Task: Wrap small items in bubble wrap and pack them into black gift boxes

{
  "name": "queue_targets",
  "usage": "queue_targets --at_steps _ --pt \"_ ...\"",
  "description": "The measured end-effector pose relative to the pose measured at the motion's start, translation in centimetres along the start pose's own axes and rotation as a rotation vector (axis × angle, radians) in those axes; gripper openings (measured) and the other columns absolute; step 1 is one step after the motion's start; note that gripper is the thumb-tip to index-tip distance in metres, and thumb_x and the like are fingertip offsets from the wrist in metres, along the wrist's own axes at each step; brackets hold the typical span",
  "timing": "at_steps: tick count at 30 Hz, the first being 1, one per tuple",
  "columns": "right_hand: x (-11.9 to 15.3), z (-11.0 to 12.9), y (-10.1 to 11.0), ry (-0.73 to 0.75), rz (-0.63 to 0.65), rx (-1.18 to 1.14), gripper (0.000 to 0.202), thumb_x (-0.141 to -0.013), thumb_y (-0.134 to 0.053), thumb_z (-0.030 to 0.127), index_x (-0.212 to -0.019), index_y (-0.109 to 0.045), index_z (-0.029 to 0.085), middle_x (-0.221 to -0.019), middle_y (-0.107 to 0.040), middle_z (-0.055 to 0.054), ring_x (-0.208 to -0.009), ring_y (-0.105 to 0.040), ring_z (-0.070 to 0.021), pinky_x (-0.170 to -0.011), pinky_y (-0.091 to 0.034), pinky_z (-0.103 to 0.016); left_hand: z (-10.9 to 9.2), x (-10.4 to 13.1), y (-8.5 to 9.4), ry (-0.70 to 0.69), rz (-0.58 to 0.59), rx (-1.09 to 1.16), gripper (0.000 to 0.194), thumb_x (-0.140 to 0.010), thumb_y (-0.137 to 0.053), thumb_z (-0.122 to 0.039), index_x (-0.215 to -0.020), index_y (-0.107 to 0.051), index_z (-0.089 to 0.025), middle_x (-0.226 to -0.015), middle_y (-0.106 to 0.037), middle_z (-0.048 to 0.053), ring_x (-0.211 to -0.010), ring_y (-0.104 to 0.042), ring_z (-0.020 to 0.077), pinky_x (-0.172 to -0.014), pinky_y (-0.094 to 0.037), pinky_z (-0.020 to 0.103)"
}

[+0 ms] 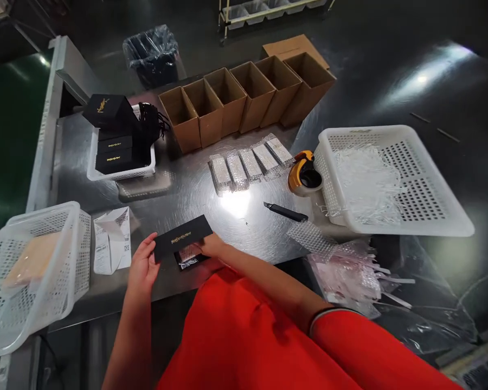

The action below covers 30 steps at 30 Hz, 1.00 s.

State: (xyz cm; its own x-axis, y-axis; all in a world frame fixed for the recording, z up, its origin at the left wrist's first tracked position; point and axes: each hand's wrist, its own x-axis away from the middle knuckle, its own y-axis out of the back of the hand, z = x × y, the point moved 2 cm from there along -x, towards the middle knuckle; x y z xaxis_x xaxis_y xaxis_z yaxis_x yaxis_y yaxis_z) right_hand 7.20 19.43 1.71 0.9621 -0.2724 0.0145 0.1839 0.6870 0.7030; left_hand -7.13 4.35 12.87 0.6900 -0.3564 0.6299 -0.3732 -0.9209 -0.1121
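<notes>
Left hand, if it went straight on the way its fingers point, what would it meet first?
Most likely the left hand would meet the left edge of the black gold-lettered box, right at its fingertips; whether they touch is hard to tell.

The left forearm (130,341) rises bare and steep from the bottom edge, its wrist fairly straight. The left hand (142,266) is turned palm inward, fingers (146,242) curled and bunched toward their tips in a grip. The right forearm (268,281) slants in from the lower right, bare below a red sleeve (366,344); the right hand (212,245) points leftward, its fingers mostly hidden.
</notes>
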Motion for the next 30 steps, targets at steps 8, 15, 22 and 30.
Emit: queue_targets --at_steps 8,15,22,30 --pt "11.4 -4.9 1.5 -0.563 -0.319 -0.724 0.043 -0.094 -0.041 0.052 -0.099 -0.068 0.019 -0.1 -0.071 -0.009 -0.094 -0.066 -0.0229 -0.092 -0.052 -0.043 12.0 2.3 5.4 -0.026 -0.044 -0.532 0.077 -0.061 -0.075 -0.037 -0.132 -0.051 -0.015 -0.074 -0.062 -0.001 -0.068 -0.065 0.0171 -0.067 -0.054 0.03" --pt "7.9 -2.6 1.0 -0.428 0.05 -0.335 0.105 -0.064 -0.084 0.041 -0.154 -0.034 0.022 -0.162 -0.026 -0.018 -0.14 -0.04 -0.0378 -0.111 -0.04 -0.049 13.4 -0.2 3.9 -0.315 0.13 -1.043 0.104 -0.071 -0.072 -0.035 -0.157 -0.016 -0.019 -0.162 -0.022 0.024 -0.143 -0.038 0.0396 -0.103 -0.049 0.051" --pt "6.8 -2.0 0.5 -0.34 0.255 0.146 0.083 -0.088 -0.051 0.008 -0.16 -0.02 0.035 -0.15 -0.047 -0.015 -0.111 -0.065 -0.0289 -0.089 -0.055 -0.039 11.8 -0.5 -0.7 -0.248 0.152 -1.406 0.096 -0.086 -0.061 -0.034 -0.16 -0.001 -0.022 -0.144 -0.041 0.028 -0.116 -0.064 0.0413 -0.088 -0.053 0.051" --pt "0.8 -0.9 -1.8 -0.253 0.179 0.026 0.087 -0.085 -0.057 0.008 -0.159 -0.022 0.037 -0.142 -0.055 -0.01 -0.103 -0.067 -0.0233 -0.087 -0.055 -0.033 10.3 -2.8 2.1 -0.319 -0.078 -1.445 0.094 -0.088 -0.053 -0.05 -0.16 -0.005 -0.013 -0.117 -0.056 0.028 -0.096 -0.068 0.0447 -0.077 -0.053 0.054"
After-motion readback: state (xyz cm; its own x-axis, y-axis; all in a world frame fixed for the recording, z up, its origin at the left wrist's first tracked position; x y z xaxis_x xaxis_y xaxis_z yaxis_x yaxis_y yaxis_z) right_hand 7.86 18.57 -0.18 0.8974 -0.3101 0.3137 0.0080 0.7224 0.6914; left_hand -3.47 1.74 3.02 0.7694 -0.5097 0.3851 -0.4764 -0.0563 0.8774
